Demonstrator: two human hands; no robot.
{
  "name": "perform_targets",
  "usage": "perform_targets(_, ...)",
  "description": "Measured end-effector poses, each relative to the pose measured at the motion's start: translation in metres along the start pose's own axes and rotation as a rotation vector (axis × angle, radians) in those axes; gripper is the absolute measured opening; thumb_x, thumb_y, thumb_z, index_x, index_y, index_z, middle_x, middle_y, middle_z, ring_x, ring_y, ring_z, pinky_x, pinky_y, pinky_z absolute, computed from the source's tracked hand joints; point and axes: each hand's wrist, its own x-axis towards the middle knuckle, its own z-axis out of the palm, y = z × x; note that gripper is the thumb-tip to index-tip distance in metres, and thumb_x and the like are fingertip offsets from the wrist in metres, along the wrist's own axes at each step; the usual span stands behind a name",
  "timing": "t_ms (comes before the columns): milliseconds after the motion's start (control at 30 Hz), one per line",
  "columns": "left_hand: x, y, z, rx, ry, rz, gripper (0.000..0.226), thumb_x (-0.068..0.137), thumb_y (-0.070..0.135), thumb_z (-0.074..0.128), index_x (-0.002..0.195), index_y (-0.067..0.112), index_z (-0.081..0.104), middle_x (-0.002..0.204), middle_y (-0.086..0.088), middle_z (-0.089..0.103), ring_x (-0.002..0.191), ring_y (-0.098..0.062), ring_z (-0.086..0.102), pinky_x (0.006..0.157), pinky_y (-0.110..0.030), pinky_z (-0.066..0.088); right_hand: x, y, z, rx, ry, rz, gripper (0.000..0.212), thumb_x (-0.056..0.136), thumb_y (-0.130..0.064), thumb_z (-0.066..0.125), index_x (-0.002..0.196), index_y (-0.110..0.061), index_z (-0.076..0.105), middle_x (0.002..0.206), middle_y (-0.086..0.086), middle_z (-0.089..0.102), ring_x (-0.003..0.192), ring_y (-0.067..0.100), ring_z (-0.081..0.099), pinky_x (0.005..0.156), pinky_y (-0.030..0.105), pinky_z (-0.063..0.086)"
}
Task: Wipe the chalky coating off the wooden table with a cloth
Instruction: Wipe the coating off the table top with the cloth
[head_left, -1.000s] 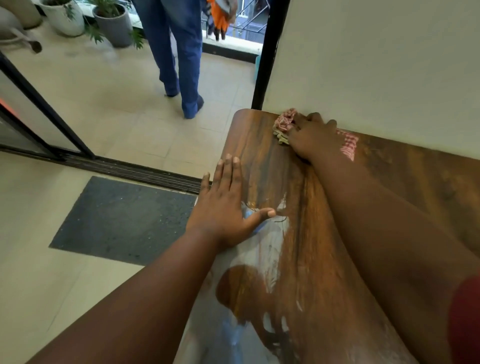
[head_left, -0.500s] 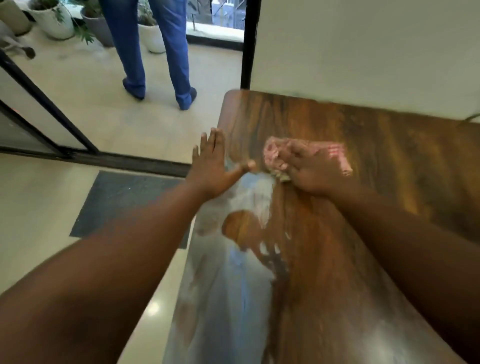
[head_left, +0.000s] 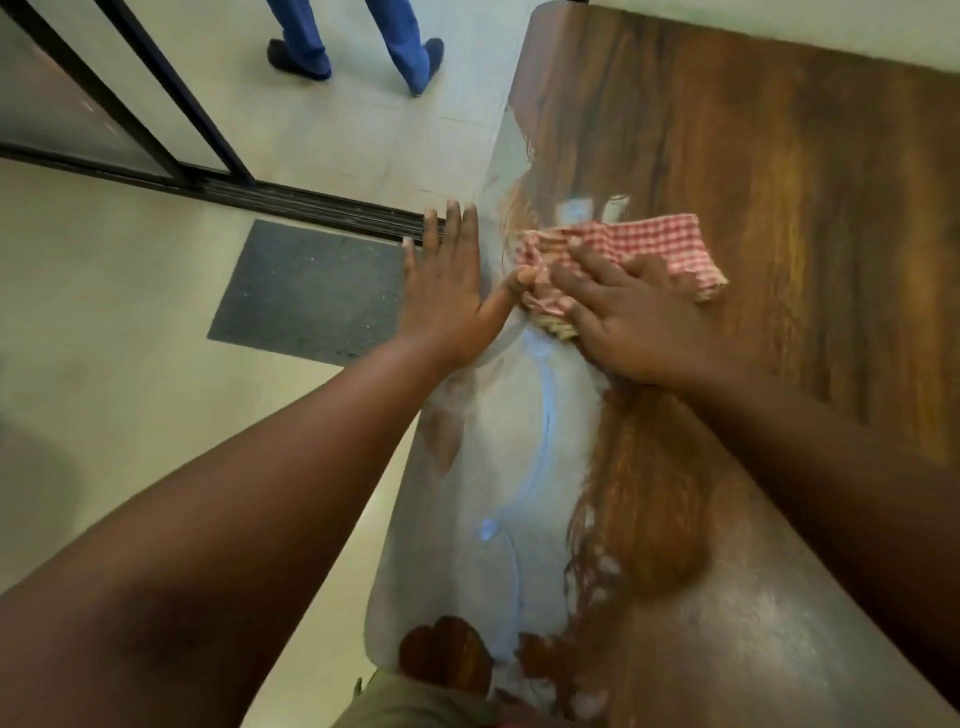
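Roughly half done, I'd say: the far and right side of the bench (head_left: 779, 156) shows clean brown wood.

The right hand (head_left: 631, 322) presses the checked cloth (head_left: 623, 244) flat with spread fingers, right at the top end of the chalk (head_left: 498, 441). The left hand (head_left: 447, 291) lies flat on the bench's left edge, grip wide, thumb touching the cloth. What's left is a long white band down the left side toward the near end, plus streaky smears beside it, so plenty more passes needed.

Both forearms bare, no sleeves; olive-green garment (head_left: 415, 699) at the waist.
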Motion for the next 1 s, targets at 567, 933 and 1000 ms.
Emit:
perform_targets(567, -0.005, 0.006, -0.011, -0.002, 0.025, 0.159, 0.114, 0.073, 0.085, 0.017, 0.148, 0.007, -0.017, 0.157, -0.007, -0.023, 0.144, -0.021, -0.023, 0.117, -0.049, -0.011, -0.004, 0.022, -0.007, 0.023, -0.013, 0.003, 0.048, 0.088, -0.065, 0.010, 0.135, -0.066, -0.001, 0.154, -0.029, 0.001, 0.134, 0.029, 0.025, 0.097, 0.054, 0.016)
perform_targets(933, 0.004, 0.003, -0.004, 0.038, -0.039, 0.102, 0.122, 0.064, 0.095, 0.010, 0.146, 0.013, -0.026, 0.153, -0.007, -0.031, 0.140, -0.018, -0.031, 0.117, -0.047, -0.011, 0.089, -0.048, -0.010, -0.091, -0.092, -0.031, 0.053, 0.093, -0.053, 0.018, 0.145, -0.052, 0.007, 0.157, -0.022, -0.001, 0.138, 0.039, 0.009, 0.102, 0.059, 0.012)
perform_targets(1000, 0.004, 0.003, -0.004, 0.057, -0.063, 0.120, 0.129, 0.057, 0.099, 0.011, 0.145, 0.012, -0.028, 0.152, -0.007, -0.035, 0.139, -0.018, -0.033, 0.117, -0.046, -0.011, 0.062, -0.032, -0.007, -0.109, -0.118, -0.101, 0.056, 0.089, -0.060, 0.010, 0.145, -0.053, 0.007, 0.155, -0.026, -0.005, 0.139, 0.032, 0.010, 0.101, 0.055, 0.013)
